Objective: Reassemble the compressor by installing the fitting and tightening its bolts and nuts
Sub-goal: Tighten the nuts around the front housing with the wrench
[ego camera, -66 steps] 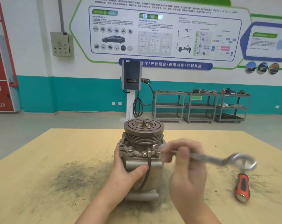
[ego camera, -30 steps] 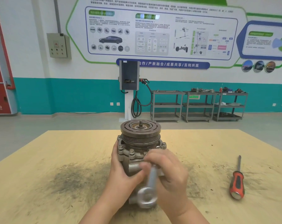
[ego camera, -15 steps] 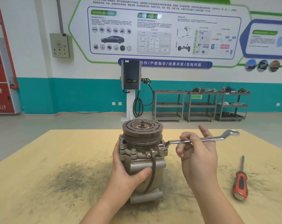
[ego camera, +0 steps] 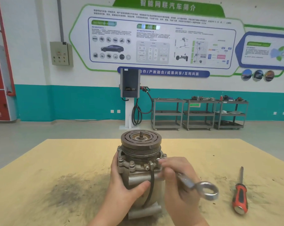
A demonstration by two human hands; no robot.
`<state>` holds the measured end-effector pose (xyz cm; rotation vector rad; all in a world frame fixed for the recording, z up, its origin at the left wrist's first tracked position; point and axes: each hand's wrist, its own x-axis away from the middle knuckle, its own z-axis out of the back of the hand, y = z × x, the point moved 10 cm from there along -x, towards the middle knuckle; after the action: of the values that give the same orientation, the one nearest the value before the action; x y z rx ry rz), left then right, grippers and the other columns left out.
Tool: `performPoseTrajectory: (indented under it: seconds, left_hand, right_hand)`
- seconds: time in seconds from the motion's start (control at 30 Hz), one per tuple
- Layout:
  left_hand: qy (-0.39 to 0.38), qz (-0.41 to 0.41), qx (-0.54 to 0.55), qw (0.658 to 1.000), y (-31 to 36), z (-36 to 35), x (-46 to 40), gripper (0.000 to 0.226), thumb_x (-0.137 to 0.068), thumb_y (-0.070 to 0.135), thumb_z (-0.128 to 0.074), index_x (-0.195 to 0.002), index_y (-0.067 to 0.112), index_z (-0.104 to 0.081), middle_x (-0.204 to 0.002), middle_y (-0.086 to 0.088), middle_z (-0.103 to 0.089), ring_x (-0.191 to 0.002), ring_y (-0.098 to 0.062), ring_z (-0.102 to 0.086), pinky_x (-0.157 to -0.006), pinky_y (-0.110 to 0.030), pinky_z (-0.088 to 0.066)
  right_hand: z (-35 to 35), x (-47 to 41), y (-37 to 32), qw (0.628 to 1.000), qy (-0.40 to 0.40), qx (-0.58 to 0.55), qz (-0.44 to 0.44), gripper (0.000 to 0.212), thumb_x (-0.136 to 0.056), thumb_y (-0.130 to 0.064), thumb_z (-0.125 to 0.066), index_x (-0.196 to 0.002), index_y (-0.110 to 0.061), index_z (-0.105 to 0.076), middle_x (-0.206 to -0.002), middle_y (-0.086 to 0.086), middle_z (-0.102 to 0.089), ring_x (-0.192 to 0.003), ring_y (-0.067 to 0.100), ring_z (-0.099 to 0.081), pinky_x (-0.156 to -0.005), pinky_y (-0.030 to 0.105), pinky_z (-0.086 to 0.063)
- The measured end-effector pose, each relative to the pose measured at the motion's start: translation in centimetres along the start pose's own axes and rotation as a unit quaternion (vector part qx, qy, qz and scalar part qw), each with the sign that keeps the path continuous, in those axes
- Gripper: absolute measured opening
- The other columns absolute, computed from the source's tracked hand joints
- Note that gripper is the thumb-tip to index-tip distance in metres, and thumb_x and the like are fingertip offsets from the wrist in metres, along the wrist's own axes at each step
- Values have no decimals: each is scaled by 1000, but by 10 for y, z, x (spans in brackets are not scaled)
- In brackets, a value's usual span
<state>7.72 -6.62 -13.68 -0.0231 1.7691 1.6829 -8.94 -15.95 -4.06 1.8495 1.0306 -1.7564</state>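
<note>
The right hand (ego camera: 177, 181) grips a spanner (ego camera: 195, 185) set on a bolt (ego camera: 158, 159) at the flange, the left hand (ego camera: 126, 185) clasps the compressor (ego camera: 140, 160) standing mid-bench, so bolt-tightening seems underway, next needing a steady swing without slipping.

A pale wooden table (ego camera: 56, 160) carries the work, its top smeared with a dark, sooty patch (ego camera: 76, 191) left of centre. The compressor (ego camera: 140, 162) stands upright on it near the middle. Well off to the right lies a screwdriver (ego camera: 239, 193) with a red and black handle, shaft pointing away.
</note>
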Motion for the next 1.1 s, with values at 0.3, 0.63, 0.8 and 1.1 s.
performPoseTrajectory:
  seconds: [0.3, 0.63, 0.8, 1.1]
  left_hand:
    - [-1, 7, 5, 1000, -6, -2, 1, 109, -52, 50, -84, -134, 69, -14, -130, 32, -52, -121, 9, -51, -96, -10, -42]
    - [2, 13, 7, 1000, 1, 1, 2, 104, -58, 56, -86, -131, 71, -14, -123, 40, -51, -117, 15, -50, -83, -2, -41]
    - [-9, 7, -3, 1000, 1, 0, 0, 111, -59, 51, -82, -145, 54, -11, -124, 42, -49, -118, 16, -47, -85, -1, -40]
    - [0, 21, -11, 1000, -2, 1, -1, 116, -55, 60, -81, -144, 56, -7, -136, 24, -49, -119, 11, -49, -88, -6, -38]
  right_hand:
    - [11, -15, 4, 995, 33, -31, -84, 11, -102, -35, -45, -102, -31, -55, -81, -6, -66, -62, 12, -62, -61, 19, -49]
    - [31, 12, 103, 832, 169, -266, -456, 16, -106, -15, -32, -99, -11, -46, -59, 5, -59, -42, 16, -47, -43, 22, -41]
    - [31, 10, 99, 860, 181, -238, -414, 22, -105, -24, -33, -95, -11, -47, -62, 3, -61, -44, 15, -49, -46, 22, -43]
    - [29, 4, 20, 980, 168, -43, -95, 18, -103, -34, -41, -93, -31, -56, -77, 3, -65, -57, 16, -59, -58, 24, -48]
